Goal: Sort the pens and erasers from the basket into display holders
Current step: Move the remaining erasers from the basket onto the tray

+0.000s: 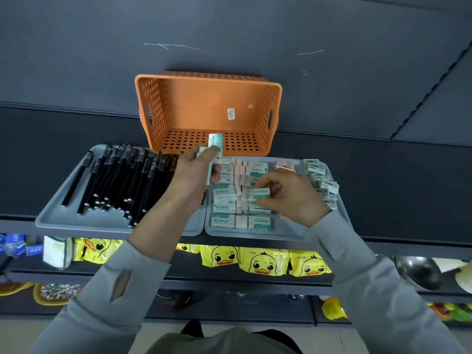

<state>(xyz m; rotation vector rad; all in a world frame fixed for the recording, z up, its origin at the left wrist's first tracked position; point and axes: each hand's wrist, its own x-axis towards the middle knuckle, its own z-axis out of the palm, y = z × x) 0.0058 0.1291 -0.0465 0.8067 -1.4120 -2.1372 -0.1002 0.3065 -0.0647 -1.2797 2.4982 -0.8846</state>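
An orange perforated basket [194, 108] lies tipped on its side at the back of the shelf, with nothing visible inside. Several black pens [120, 180] lie in the left grey tray [63, 221]. Boxed erasers [227, 203] sit in rows in the right grey tray [255, 233]. My left hand [194, 175] grips a small stack of erasers [215, 144] above the gap between the trays. My right hand [291, 192] pinches one eraser [260, 194] down among the rows.
A loose pile of erasers [321, 180] lies at the right tray's far right. Below the shelf, yellow duck-print packets [263, 261] and other goods fill lower shelves. A dark wall panel rises behind the basket.
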